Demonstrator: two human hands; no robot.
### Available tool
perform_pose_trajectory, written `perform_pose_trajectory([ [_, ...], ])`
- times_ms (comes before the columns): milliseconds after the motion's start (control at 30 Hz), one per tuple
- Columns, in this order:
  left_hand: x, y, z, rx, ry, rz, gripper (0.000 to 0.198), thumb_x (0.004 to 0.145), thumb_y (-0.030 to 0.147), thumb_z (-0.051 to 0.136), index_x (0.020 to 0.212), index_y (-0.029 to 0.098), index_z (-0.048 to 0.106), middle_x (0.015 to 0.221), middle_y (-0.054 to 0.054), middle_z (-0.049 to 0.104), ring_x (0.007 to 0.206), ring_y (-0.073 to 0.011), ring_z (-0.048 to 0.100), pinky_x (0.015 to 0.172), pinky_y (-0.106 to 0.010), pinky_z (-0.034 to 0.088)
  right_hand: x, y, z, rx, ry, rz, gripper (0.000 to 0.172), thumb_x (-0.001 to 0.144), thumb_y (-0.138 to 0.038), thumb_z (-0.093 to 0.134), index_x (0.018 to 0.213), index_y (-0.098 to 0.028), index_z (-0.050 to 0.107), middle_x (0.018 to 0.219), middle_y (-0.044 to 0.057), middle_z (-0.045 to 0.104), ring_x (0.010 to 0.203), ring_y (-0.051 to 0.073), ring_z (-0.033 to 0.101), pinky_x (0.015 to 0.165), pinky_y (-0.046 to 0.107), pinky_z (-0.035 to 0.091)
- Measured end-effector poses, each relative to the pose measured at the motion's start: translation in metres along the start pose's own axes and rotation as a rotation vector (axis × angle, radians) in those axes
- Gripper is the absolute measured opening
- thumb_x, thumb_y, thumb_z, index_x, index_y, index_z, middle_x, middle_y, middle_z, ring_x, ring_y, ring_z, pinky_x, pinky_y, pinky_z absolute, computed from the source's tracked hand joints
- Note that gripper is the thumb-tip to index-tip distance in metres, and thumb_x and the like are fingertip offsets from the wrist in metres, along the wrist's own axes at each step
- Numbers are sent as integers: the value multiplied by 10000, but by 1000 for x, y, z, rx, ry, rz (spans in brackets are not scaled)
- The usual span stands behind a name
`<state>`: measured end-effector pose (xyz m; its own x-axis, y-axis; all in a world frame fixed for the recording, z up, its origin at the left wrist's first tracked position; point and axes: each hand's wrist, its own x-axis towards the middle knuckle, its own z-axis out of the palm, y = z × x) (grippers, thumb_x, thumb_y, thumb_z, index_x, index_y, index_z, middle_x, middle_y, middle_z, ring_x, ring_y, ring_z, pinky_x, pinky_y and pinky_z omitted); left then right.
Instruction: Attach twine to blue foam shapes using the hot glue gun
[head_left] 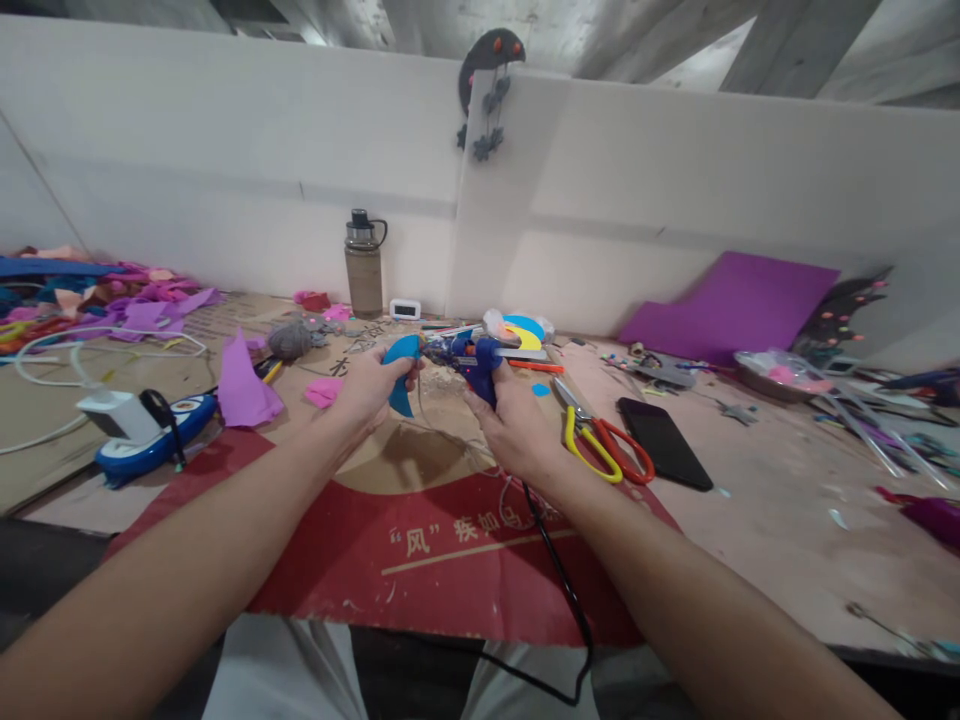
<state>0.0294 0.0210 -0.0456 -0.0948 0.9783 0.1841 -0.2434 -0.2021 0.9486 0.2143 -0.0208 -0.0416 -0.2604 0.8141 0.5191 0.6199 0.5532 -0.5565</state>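
Note:
My left hand [369, 393] pinches a curved piece of blue felt-like sheet [403, 352] above the middle of the work surface. In my right hand [517, 415] is a blue hot glue gun [480, 362], gripped by its handle, with the nozzle pointing left at the blue piece. Whether the nozzle touches the piece I cannot tell. A glue stick [523, 354] sticks out of the gun's back. From the handle a black cord [559, 560] runs down over the table's front edge. Below both hands lies red and brown cardboard [322, 570].
Scissors [600, 440] with a yellow and a red handle and a black phone [664, 442] lie right of my right hand. A blue power strip [154, 440] with a white charger is at left. A bottle [364, 268] stands by the wall. Purple sheet [739, 308] leans at back right.

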Motion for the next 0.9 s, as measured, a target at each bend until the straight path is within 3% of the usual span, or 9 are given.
perform_pose_trajectory([
  [400, 0, 4, 1, -7, 32, -4, 118, 601, 126, 677, 642, 136, 566, 584, -5, 576, 463, -76, 472, 468, -226, 357, -1, -1, 0, 5, -11, -4, 393, 893, -294, 433, 1256, -147, 464, 1118, 165, 650, 987, 290, 621, 836, 425, 479],
  [900, -2, -1, 1, -3, -79, -43, 130, 564, 109, 664, 656, 127, 575, 617, -3, 588, 485, -59, 472, 491, -201, 379, 1, -1, -6, 1, 86, -23, 422, 883, -280, 451, 1290, -170, 464, 1111, 165, 652, 982, 285, 627, 816, 408, 480],
])
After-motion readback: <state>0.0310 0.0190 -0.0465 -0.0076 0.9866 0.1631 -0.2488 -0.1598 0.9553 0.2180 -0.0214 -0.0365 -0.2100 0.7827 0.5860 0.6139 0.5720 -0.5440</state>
